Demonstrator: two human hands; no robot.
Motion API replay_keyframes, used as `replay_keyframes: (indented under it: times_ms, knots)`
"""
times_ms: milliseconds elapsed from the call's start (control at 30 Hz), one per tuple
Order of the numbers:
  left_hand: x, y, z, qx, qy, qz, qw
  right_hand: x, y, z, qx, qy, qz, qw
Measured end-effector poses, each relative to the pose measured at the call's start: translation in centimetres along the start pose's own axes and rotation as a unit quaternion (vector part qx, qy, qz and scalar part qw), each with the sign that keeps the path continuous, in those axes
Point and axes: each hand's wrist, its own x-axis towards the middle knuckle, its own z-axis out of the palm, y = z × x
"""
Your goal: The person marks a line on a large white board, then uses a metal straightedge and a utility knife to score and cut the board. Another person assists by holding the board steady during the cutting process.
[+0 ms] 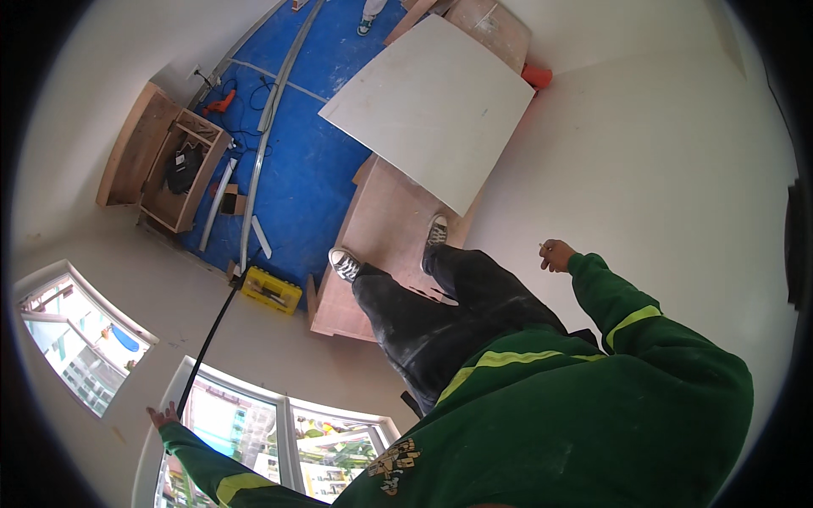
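Observation:
My left hand [163, 415] is at the lower left, beside the white window frame [169, 398], with its fingers spread. A long black strip or hose [208, 343] runs from beside that hand down toward the floor; whether the hand touches it is hard to tell. My right hand [555, 256] is raised in front of the white wall [644, 186], its fingers closed on a small pale stick-like object [542, 247], too small to name surely. My feet stand on a plywood platform [347, 313], close to a large white board [432, 110] lying across it.
Blue sheeting [296, 195] covers the floor, with long metal profiles [262, 144], an orange power tool [222, 102] and its cord. A yellow toolbox [271, 290] stands below the window, and an open wooden cabinet [174, 169] along the left wall. Another person's shoe [364, 26] shows at the top.

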Motion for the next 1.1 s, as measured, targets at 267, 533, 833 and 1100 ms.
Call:
replay_keyframes:
  times_ms: [267, 533, 833, 1100]
  knots:
    - [-0.6, -1.1, -0.2, 0.356, 0.171, 0.119, 0.911, 0.1, -0.2, 0.5, -0.008, -0.014, 0.023, 1.000]
    - [1.1, 1.1, -0.2, 0.110, -0.025, 0.076, 0.991, 1.2, 3.0, 0.9, 0.048, -0.015, 0.021, 0.998]
    - [-1.1, -1.7, -0.9, 0.808, 0.095, 0.228, 0.535, 2.1, 2.8, 3.1, 0.012, -0.045, 0.055, 0.997]
    - [-6.9, -4.8, 1.9, 0.962, 0.029, 0.187, 0.196, 1.3, -0.1, 1.2, 0.086, -0.042, 0.006, 0.995]
